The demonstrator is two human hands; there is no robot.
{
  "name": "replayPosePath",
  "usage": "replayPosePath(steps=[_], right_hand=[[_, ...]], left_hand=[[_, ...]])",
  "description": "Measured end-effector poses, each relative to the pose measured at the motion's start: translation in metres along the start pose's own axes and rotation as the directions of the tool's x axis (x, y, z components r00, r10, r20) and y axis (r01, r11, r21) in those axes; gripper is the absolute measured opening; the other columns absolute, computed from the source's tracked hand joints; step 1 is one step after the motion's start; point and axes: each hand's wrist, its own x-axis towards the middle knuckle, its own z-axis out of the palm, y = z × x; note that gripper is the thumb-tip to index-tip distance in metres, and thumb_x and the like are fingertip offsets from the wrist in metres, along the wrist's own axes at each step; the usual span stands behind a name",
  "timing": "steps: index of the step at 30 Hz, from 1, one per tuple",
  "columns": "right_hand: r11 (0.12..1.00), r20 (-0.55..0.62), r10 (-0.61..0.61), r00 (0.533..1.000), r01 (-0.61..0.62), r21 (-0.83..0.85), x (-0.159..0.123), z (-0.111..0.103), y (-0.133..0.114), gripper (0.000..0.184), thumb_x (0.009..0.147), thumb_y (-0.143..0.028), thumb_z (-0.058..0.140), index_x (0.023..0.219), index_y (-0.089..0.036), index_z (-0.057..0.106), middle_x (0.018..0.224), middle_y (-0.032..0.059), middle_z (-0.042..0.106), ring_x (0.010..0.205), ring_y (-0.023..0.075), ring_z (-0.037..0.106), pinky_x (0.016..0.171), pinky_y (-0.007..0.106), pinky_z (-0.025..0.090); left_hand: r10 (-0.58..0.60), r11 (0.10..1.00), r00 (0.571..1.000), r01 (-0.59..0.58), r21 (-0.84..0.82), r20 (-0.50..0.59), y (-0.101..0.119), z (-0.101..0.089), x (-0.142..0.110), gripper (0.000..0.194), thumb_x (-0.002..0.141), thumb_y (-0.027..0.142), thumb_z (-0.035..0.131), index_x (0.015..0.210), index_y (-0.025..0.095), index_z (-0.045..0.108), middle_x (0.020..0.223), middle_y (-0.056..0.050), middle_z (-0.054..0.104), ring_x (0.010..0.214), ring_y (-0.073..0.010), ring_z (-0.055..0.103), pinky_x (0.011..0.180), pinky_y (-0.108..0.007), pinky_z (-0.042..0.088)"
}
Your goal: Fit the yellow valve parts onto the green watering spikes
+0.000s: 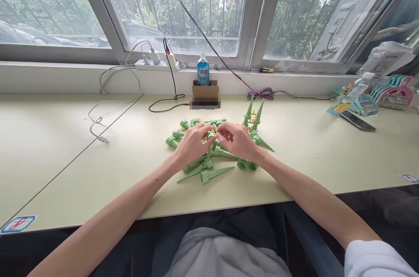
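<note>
My left hand [196, 141] and my right hand [238, 139] meet over a heap of light green plastic plant watering spikes. Thumb and fingers of both are pinched together, tip to tip. Whatever lies between the fingertips is too small and too covered to make out. Closest to me lies a loose green spike [218, 174], pointing right. Two upright spikes [258, 114] stand just beyond my right hand, with small yellow valve parts [253, 115] around them. Two round green caps [247, 165] show their open ends below my right wrist. My hands hide the middle of the heap.
Behind the heap stand a small cardboard box [205, 92] and a blue-labelled bottle [203, 71]. A white cable [98, 128] lies left, a power strip [157, 65] on the sill. To the right are a phone [358, 121], a drink pouch [350, 94] and hangers [396, 91].
</note>
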Motion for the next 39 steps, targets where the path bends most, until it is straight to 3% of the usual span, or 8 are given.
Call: replayPosePath(steps=[5, 14, 23, 27, 33, 39], right_hand=[[1.0, 0.007, -0.004, 1.0, 0.004, 0.008, -0.0003, 0.0008, -0.0013, 0.003, 0.089, -0.019, 0.055, 0.088, -0.019, 0.058, 0.07, -0.003, 0.06, 0.055, 0.0087, 0.051, 0.058, 0.022, 0.044], [1.0, 0.039, 0.006, 0.999, -0.005, -0.008, -0.0004, 0.0015, -0.0027, 0.008, 0.092, -0.021, 0.053, 0.09, -0.02, 0.061, 0.073, -0.0006, 0.063, 0.056, 0.0104, 0.05, 0.058, 0.024, 0.043], [1.0, 0.055, -0.028, 0.998, 0.028, 0.008, -0.0011, 0.0021, -0.0023, 0.013, 0.095, -0.021, 0.051, 0.095, -0.019, 0.064, 0.072, 0.0007, 0.063, 0.057, 0.0115, 0.049, 0.058, 0.024, 0.042], [0.999, 0.065, -0.045, 0.997, 0.044, 0.023, -0.0013, 0.0026, -0.0023, 0.014, 0.096, -0.02, 0.05, 0.095, -0.019, 0.064, 0.075, 0.0013, 0.065, 0.058, 0.0115, 0.05, 0.058, 0.024, 0.043], [0.999, 0.067, -0.048, 0.997, 0.047, 0.027, -0.0006, 0.0036, -0.0019, 0.014, 0.096, -0.02, 0.05, 0.093, -0.019, 0.063, 0.075, 0.0016, 0.065, 0.059, 0.0116, 0.051, 0.059, 0.024, 0.044], [0.999, 0.067, -0.043, 0.997, 0.043, 0.005, -0.0009, 0.0033, -0.0028, 0.014, 0.096, -0.021, 0.05, 0.089, -0.02, 0.062, 0.075, 0.0014, 0.064, 0.057, 0.0115, 0.049, 0.059, 0.025, 0.043]], left_hand=[[-0.075, 0.995, 0.991, 0.067, 0.076, 0.113, 0.0021, -0.0009, -0.0002, 0.033, 0.089, 0.035, 0.058, 0.118, 0.024, 0.069, 0.085, -0.003, 0.065, 0.067, -0.0168, 0.056, 0.064, -0.03, 0.042], [-0.052, 0.994, 0.979, 0.031, 0.107, 0.197, 0.0044, -0.0036, 0.0002, 0.023, 0.089, 0.031, 0.05, 0.101, 0.021, 0.068, 0.072, -0.002, 0.066, 0.065, -0.0207, 0.06, 0.056, -0.029, 0.037], [0.01, 0.983, 0.969, -0.054, 0.173, 0.246, 0.0041, -0.0053, -0.0002, 0.022, 0.092, 0.024, 0.044, 0.091, 0.021, 0.065, 0.076, -0.004, 0.065, 0.065, -0.0212, 0.058, 0.056, -0.03, 0.035], [0.023, 0.98, 0.967, -0.072, 0.186, 0.253, 0.0036, -0.0053, -0.0008, 0.024, 0.092, 0.021, 0.041, 0.093, 0.02, 0.065, 0.076, -0.004, 0.064, 0.065, -0.0212, 0.057, 0.056, -0.03, 0.033], [0.032, 0.981, 0.969, -0.077, 0.179, 0.244, 0.0009, -0.0024, -0.0013, 0.021, 0.093, 0.034, 0.05, 0.101, 0.021, 0.065, 0.076, -0.004, 0.064, 0.068, -0.023, 0.06, 0.058, -0.03, 0.037], [-0.018, 0.992, 0.978, -0.009, 0.125, 0.208, 0.0024, -0.0013, -0.0002, 0.014, 0.09, 0.031, 0.052, 0.095, 0.021, 0.061, 0.07, -0.002, 0.063, 0.065, -0.0222, 0.06, 0.058, -0.03, 0.037]])
